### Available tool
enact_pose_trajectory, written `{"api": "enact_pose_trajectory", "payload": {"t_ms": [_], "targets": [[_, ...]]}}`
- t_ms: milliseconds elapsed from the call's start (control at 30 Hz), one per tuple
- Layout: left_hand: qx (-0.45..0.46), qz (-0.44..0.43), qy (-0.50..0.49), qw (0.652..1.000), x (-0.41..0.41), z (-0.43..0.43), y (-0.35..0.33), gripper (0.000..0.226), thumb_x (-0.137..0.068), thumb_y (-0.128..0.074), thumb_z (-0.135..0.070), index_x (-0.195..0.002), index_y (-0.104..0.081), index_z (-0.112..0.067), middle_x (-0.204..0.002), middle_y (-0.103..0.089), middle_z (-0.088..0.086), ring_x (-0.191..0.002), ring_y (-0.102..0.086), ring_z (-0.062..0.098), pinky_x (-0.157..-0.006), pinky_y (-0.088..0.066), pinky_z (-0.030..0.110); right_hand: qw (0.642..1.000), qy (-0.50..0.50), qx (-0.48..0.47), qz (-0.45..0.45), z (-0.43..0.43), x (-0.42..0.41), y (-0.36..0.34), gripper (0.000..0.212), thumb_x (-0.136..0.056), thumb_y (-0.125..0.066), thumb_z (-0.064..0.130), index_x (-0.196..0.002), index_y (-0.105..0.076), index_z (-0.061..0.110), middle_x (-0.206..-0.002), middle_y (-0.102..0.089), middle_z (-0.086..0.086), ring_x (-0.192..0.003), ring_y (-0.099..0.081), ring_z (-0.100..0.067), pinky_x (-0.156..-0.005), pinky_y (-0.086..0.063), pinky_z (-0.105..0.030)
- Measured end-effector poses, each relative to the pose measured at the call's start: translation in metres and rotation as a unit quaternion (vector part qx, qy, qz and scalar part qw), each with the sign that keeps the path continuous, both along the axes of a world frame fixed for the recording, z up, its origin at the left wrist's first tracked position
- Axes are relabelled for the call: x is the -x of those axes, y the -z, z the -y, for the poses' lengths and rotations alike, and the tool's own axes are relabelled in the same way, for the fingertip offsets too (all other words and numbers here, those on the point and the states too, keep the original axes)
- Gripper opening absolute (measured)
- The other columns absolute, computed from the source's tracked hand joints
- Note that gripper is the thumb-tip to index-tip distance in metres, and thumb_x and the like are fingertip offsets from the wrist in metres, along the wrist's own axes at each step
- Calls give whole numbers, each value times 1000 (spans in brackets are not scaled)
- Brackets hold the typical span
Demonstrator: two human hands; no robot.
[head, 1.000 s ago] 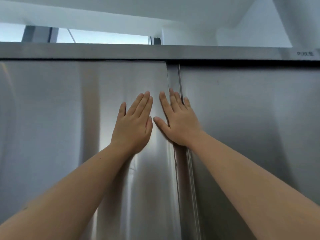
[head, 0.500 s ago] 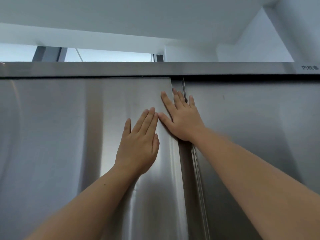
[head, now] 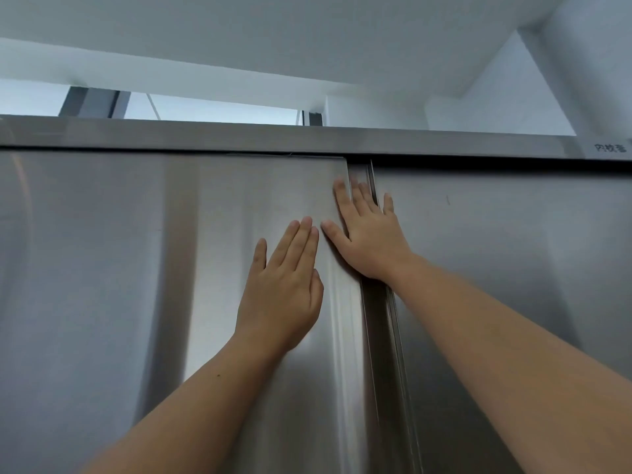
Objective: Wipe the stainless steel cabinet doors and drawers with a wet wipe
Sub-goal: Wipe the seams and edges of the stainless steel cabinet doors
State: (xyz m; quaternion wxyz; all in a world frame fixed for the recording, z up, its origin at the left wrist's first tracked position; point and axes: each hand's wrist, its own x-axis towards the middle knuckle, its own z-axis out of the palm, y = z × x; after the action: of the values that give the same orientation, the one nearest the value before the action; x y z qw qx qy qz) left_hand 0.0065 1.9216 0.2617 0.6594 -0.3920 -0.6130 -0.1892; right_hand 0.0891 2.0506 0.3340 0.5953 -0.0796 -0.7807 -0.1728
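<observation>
Stainless steel cabinet doors (head: 102, 268) stood before me. My left hand (head: 284, 289) lay flat on the left door, fingers (head: 297, 241) straight, together. Higher, my right hand (head: 371, 244) pressed across the centre seam (head: 376, 336), fingers spread, under the top rail (head: 205, 135).

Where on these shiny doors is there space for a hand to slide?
The left door is bare from its left side up to the left hand, below the top rail. The right door is bare right of the right hand. Crowded at the middle gap, where both hands press.
</observation>
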Motion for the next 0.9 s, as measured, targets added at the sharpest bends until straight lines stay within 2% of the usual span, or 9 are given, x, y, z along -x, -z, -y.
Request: {"api": "enact_pose_trajectory", "payload": {"t_ms": [200, 300, 500, 667, 900], "targets": [[-5, -1, 9, 1000, -1, 1, 0, 57, -88, -5, -34, -142, -5, -18, -154, -8, -2, -143, -5, 11, -113, 0, 37, 999, -31, 22, -19, 3, 4, 18, 70, -99, -22, 44, -143, 20, 9, -154, 19, -6, -142, 13, -14, -105, 22, -30], [-6, -3, 12, 1000, -2, 1, 0, 56, -89, -11, -32, -143, -12, -15, -154, -17, 1, -143, -13, 14, -113, -6, 39, 998, -44, 20, -28, 3, 5, 19, 70, -99, -23, 42, -143, 21, 10, -154, 21, -5, -142, 15, -12, -105, 22, -31], [-13, -11, 8, 1000, -3, 2, 0, 58, -89, -18, -29, -144, -24, -11, -152, -22, 3, -141, -19, 16, -112, -11, 41, 995, -90, -9, -50, 6, 1, 18, 71, -99, -29, 34, -140, 24, 11, -154, 21, -3, -142, 13, -11, -106, 21, -30], [-22, -26, 5, 999, -6, 3, -1, 57, -87, -25, -25, -139, -40, -6, -147, -36, 7, -137, -31, 21, -108, -19, 46, 994, -90, -37, -43, 15, 6, 12, 69, -99, -29, 35, -144, 17, 9, -155, 17, -5, -142, 13, -14, -109, 19, -31], [-18, -18, 4, 1000, -5, 3, -1, 58, -88, -23, -27, -142, -37, -9, -149, -32, 4, -139, -25, 17, -110, -16, 43, 982, -179, -14, -54, 15, 7, 18, 75, -97, -39, 30, -145, 13, 6, -155, 17, -8, -142, 15, -12, -113, 13, -27]]}}
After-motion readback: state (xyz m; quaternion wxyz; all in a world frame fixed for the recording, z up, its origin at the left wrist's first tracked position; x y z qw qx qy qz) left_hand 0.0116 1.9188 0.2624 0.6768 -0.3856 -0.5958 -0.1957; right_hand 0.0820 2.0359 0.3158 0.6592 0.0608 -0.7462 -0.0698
